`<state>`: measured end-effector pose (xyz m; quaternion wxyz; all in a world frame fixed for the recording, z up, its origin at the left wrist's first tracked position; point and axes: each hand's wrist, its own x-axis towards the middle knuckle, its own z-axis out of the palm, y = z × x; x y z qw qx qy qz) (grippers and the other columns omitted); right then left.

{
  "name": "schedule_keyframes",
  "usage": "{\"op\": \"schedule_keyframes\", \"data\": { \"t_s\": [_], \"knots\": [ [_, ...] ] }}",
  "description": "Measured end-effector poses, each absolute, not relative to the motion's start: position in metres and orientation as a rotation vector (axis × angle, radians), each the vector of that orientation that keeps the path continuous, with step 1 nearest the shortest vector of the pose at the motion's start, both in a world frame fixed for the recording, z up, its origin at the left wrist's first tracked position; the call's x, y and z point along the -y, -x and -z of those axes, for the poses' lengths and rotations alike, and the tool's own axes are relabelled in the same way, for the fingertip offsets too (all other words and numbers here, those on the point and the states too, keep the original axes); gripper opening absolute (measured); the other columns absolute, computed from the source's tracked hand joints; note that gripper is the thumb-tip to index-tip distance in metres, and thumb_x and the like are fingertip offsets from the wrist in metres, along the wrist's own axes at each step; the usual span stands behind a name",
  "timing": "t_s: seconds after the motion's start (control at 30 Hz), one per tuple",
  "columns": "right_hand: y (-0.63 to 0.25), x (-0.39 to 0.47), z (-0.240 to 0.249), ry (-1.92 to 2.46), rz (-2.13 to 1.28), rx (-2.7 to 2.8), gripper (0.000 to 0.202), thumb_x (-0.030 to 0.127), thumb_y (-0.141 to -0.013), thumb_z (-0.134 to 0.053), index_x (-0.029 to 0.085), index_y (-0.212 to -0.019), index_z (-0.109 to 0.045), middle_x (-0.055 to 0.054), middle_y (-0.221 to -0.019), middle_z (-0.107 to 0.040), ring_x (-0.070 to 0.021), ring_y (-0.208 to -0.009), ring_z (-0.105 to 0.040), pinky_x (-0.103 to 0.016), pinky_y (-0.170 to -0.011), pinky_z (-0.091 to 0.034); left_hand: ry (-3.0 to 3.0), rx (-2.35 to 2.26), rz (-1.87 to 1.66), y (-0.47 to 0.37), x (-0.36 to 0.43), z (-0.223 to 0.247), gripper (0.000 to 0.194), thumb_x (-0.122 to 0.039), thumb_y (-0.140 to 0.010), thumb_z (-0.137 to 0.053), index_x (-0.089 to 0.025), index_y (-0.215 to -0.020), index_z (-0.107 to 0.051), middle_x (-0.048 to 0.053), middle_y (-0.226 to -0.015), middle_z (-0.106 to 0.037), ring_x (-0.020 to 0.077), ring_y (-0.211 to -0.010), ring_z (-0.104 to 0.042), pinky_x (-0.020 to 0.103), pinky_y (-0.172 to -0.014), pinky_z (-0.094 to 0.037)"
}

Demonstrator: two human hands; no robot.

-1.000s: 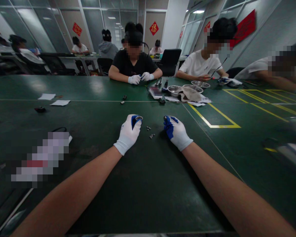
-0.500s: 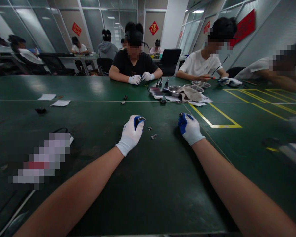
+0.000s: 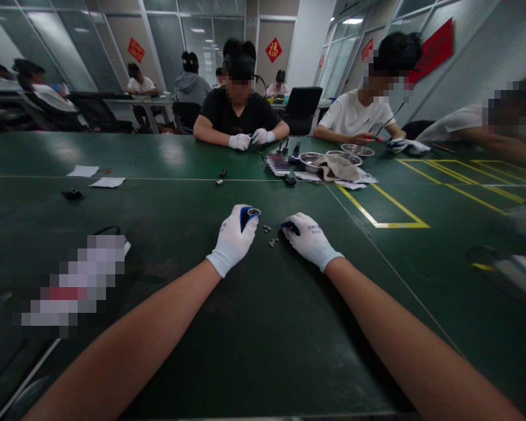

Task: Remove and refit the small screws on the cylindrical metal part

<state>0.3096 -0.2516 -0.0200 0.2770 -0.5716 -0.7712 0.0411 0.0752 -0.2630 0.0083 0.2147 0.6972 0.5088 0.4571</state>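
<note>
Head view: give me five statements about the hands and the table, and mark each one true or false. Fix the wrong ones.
1. The left hand holds a round metal piece. True.
2. The right hand is bare. False: it wears a white glove.
3. The small metal parts lie to the left of the left hand. False: they lie on the table between the two hands.
4. The metal bowls stand farther off than both hands. True.
5. The outlines marked on the table are red. False: they are yellow.
</note>
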Motion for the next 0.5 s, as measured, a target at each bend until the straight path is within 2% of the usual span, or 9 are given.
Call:
{"op": "schedule_keyframes", "data": {
  "t_s": [0.1, 0.2, 0.33, 0.5],
  "knots": [
    [-0.305, 0.259, 0.018, 1.442, -0.035, 2.134, 0.033, 0.036, -0.096, -0.059, 0.023, -0.122, -0.075, -0.015, -0.131, -0.067, -0.0345, -0.122, -0.06, -0.054, -0.106, -0.052, -1.951, -1.419, -1.265, -0.075, 0.263, -0.008, 0.024, -0.038, -0.1, -0.061, -0.021, -0.116, -0.063, 0.009, -0.105, -0.078, 0.0273, -0.099, -0.076, 0.042, -0.093, -0.059],
    [-0.3, 0.267, 0.017, 1.359, -0.028, 2.265, 0.045, 0.04, -0.099, -0.056, 0.023, -0.138, -0.069, -0.016, -0.155, -0.055, -0.0386, -0.143, -0.047, -0.061, -0.116, -0.043, -1.97, -1.411, -1.267, -0.075, 0.262, -0.008, 0.023, -0.037, -0.099, -0.062, -0.021, -0.116, -0.063, 0.009, -0.107, -0.078, 0.0272, -0.1, -0.075, 0.042, -0.094, -0.059],
    [-0.295, 0.273, 0.013, 1.424, -0.055, 2.399, 0.052, 0.046, -0.102, -0.05, 0.023, -0.146, -0.065, -0.017, -0.164, -0.047, -0.0424, -0.152, -0.037, -0.066, -0.119, -0.038, -1.975, -1.406, -1.277, -0.075, 0.263, -0.009, 0.021, -0.035, -0.1, -0.062, -0.021, -0.115, -0.063, 0.009, -0.105, -0.078, 0.0269, -0.099, -0.076, 0.041, -0.094, -0.059],
    [-0.293, 0.275, 0.006, 1.501, -0.075, 2.422, 0.057, 0.048, -0.104, -0.047, 0.02, -0.152, -0.06, -0.019, -0.164, -0.047, -0.0412, -0.153, -0.038, -0.062, -0.122, -0.037, -1.983, -1.409, -1.267, -0.076, 0.263, -0.009, 0.021, -0.034, -0.099, -0.062, -0.021, -0.116, -0.063, 0.008, -0.105, -0.078, 0.0266, -0.1, -0.076, 0.041, -0.094, -0.059]
  ]
}}
